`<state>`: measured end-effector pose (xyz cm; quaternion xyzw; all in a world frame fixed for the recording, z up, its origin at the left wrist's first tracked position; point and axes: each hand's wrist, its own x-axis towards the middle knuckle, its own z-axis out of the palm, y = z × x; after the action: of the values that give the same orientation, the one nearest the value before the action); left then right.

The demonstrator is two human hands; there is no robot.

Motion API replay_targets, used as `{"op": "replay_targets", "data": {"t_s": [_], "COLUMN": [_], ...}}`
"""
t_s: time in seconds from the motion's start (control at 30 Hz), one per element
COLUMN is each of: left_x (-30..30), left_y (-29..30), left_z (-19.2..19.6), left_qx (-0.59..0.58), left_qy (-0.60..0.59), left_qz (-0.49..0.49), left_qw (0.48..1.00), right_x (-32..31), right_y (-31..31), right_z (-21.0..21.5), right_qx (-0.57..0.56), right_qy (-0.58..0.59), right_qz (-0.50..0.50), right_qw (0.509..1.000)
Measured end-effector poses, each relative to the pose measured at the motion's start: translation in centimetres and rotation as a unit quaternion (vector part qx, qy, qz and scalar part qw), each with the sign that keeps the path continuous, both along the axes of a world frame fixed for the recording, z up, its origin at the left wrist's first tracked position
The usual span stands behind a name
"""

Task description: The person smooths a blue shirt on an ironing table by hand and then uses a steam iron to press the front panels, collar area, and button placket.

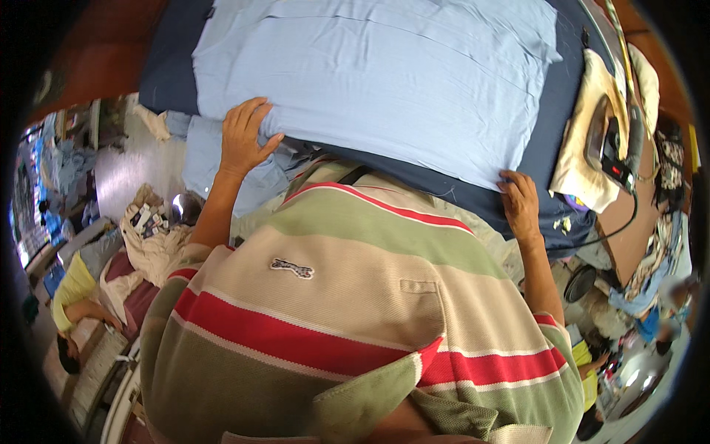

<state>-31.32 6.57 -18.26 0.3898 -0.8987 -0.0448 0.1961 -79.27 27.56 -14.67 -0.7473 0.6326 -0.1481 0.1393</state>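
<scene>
Lt.-blue fabric panel (pixel 370 81) lies fwd., visible length L–R; L hand (pixel 242 139) spreads on near edge, R hand (pixel 522 204) pinches corner.

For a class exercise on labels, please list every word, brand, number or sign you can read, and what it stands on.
No text can be read clearly.
Patch on the striped shirt: too blurred.
Red mark on the iron: too small.
Dark tab by the blue cloth: too small.

Navy-covered table (pixel 551 111), lt-blue fabric (pixel 370 81) spread on top, stained beige cloth (pixel 571 166) at R edge
</scene>
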Motion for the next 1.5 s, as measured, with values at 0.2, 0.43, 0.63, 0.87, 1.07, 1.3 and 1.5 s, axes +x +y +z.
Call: {"op": "replay_targets", "data": {"t_s": [0.2, 0.43, 0.63, 0.87, 1.07, 1.3, 1.5], "left_x": [1.0, 1.1, 1.6, 2.3, 3.6, 4.2, -0.5], "left_y": [1.2, 2.5, 3.4, 4.8, -5.2, -13.8, -15.6], "left_z": [0.9, 0.4, 0.2, -0.1, -0.5, -0.1, 1.5], "left_qx": [-0.015, -0.047, -0.029, -0.005, -0.116, 0.100, -0.230], "left_qy": [-0.030, -0.042, -0.037, -0.044, 0.040, -0.063, 0.028], "left_qz": [-0.006, 0.004, 0.017, 0.087, 0.344, 0.494, 0.386], "left_qw": [0.999, 0.998, 0.999, 0.995, 0.931, 0.861, 0.893], "right_x": [0.3, 0.1, 0.7, 1.8, 2.5, 0.0, 0.0], "right_y": [0.1, 1.1, 1.8, 1.6, -9.3, -12.2, -17.9], "right_z": [-0.2, -0.9, -1.1, 0.7, 0.8, -4.3, -2.1], "right_qx": [-0.009, -0.024, -0.031, 0.031, -0.137, 0.018, -0.083], "right_qy": [0.026, 0.045, 0.075, -0.002, -0.091, 0.172, 0.078], "right_qz": [-0.016, -0.037, -0.042, -0.077, -0.188, -0.259, -0.271], "right_qw": [1.000, 0.998, 0.996, 0.997, 0.968, 0.950, 0.956]}}
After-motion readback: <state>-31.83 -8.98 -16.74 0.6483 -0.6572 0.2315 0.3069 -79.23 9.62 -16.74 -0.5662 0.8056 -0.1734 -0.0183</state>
